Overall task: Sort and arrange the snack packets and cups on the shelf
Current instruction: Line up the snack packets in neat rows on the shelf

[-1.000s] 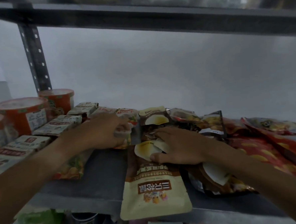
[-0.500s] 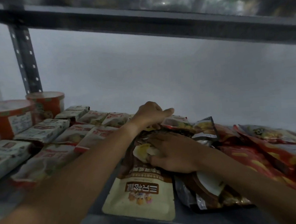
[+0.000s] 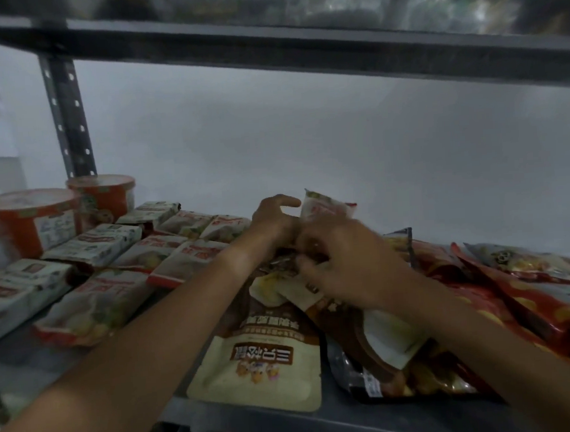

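My left hand (image 3: pixel 272 221) reaches to the back of the shelf (image 3: pixel 323 425) with its fingers curled and its thumb out. It holds a small white and red packet (image 3: pixel 328 206) raised on edge; the packet's lower part is hidden. Just in front, my blurred right hand (image 3: pixel 347 267) curls its fingers round the top of a brown and cream pouch (image 3: pixel 378 337). A second such pouch (image 3: pixel 268 353) lies flat toward the shelf's front edge. Rows of small white and red packets (image 3: pixel 182 255) lie on the left. Orange cups (image 3: pixel 32 221) stand at the far left.
Red snack bags (image 3: pixel 532 304) are piled on the right of the shelf. A perforated metal post (image 3: pixel 67 119) rises at the back left and the upper shelf (image 3: pixel 300 51) hangs low overhead. A white wall closes the back. Items on a lower shelf show below the front edge.
My left hand moved from the left rows to the back middle and now holds a small packet up. My right hand moved back from the flat pouch and closed on a pouch's top.
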